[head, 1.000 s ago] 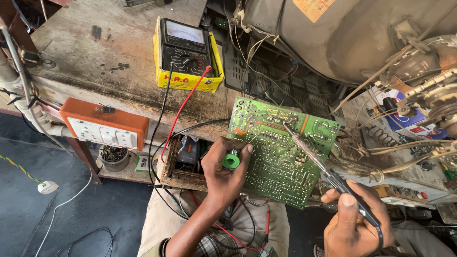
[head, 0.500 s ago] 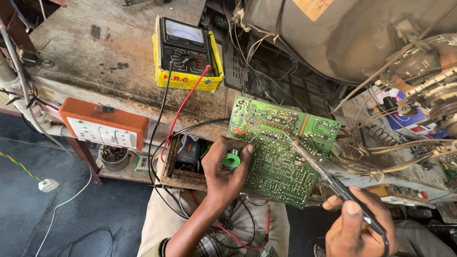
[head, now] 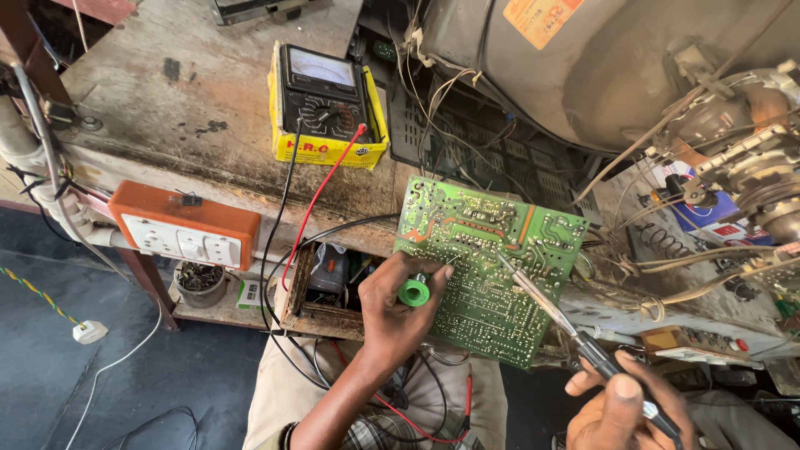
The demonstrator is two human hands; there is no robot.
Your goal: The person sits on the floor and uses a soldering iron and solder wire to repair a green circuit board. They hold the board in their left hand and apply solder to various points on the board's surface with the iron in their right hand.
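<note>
A green circuit board (head: 492,258) stands tilted against the bench edge, its solder side facing me. My left hand (head: 400,312) holds a small green spool of solder wire (head: 414,292) at the board's lower left edge. In my right hand (head: 621,412) is a soldering iron (head: 550,304), gripped by its dark handle. Its metal tip rests on the middle of the board.
A yellow-cased analog multimeter (head: 325,100) sits on the worn bench, with red and black leads hanging down. An orange socket box (head: 183,225) is fixed at the bench front. A bare picture tube (head: 600,67) with loose wires fills the right. An open drawer (head: 321,283) sits below.
My right hand has dropped slightly lower and to the right, with the iron tip staying on the board. The left hand and spool have not moved.
</note>
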